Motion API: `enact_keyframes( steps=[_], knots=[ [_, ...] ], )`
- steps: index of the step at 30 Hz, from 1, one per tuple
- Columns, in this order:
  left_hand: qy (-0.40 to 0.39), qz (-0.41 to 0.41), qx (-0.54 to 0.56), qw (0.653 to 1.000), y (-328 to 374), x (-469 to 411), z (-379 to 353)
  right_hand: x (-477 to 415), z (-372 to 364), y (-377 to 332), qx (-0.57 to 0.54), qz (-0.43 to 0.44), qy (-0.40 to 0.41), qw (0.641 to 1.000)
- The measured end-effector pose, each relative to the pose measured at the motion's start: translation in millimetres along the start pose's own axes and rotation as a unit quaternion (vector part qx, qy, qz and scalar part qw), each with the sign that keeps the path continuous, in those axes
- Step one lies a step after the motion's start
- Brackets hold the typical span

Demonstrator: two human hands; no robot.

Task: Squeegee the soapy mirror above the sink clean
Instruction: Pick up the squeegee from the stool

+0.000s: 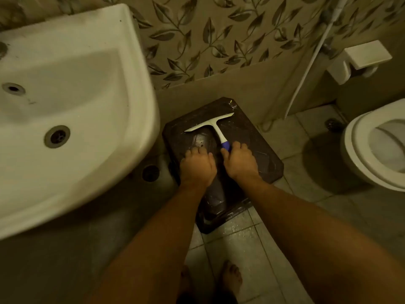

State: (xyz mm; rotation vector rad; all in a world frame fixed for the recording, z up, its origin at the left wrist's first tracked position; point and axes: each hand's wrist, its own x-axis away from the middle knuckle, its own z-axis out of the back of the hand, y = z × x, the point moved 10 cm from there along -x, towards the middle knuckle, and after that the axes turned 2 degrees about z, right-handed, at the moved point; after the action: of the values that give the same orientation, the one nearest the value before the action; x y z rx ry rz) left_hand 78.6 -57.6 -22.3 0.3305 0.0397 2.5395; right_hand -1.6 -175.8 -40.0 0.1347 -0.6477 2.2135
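Observation:
A white squeegee (215, 125) with a blue grip lies on a dark stool (258, 137) on the floor, its blade towards the wall. My right hand (238, 161) has its fingers curled round the blue end of the handle. Beside it, my left hand (197, 164) rests on the stool top with its fingers bent down; I cannot tell whether it holds anything. The white sink (87, 102) fills the left of the view. The mirror is out of view.
A toilet (372, 145) stands at the right, with a white paper holder (359, 60) and a thin hose (306, 69) on the leaf-patterned wall above. A floor drain (150, 172) sits under the sink edge. My bare feet (232, 277) stand on the tiled floor.

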Motion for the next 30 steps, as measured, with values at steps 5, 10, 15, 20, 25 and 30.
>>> enact_keyframes(
  steps=[5, 10, 15, 20, 25, 30],
  knots=[
    [0.004, 0.0, 0.017, 1.0, -8, -2, -18, -9, -14, 5, -0.044, -0.002, -0.005, 0.999],
    [0.021, -0.004, 0.013, 1.0, -14, -1, -22, -11, -23, 8, -0.08, 0.006, 0.006, 0.997],
    [0.028, -0.01, -0.005, 1.0, -15, 1, -21, -9, -25, 7, -0.106, -0.001, 0.023, 0.994],
    [0.038, -0.011, -0.01, 0.999, -12, -1, -9, -10, -23, 8, -0.114, -0.007, 0.022, 0.993],
    [0.04, -0.014, -0.027, 0.999, -5, -2, 7, -8, -9, 3, -0.133, -0.004, 0.034, 0.99],
    [0.053, -0.023, -0.021, 0.998, 1, -1, 29, -5, 12, -1, -0.143, 0.004, 0.047, 0.989]
  ],
)
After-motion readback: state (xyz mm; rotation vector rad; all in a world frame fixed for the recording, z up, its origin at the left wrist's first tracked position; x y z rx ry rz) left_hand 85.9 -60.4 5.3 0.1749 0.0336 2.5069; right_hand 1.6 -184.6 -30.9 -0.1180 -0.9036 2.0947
